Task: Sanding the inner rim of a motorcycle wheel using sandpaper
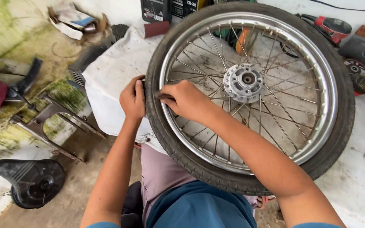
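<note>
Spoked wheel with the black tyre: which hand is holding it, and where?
Both hands: the left hand grips the black rubber tyre at its left sidewall; the right hand presses on the chrome rim beside it.

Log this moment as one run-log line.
left hand: grips tyre outer edge | right hand: pressed on rim at tyre's inner edge | wheel lying on white cloth

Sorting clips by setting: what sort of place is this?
Likely an informal motorcycle repair spot: a spoked wheel lying on white sheeting, a black engine cover on bare concrete, and a red power tool.

Mossy, stained concrete floor [30, 46] under daylight, white cloth [110, 80] spread over it.
</note>
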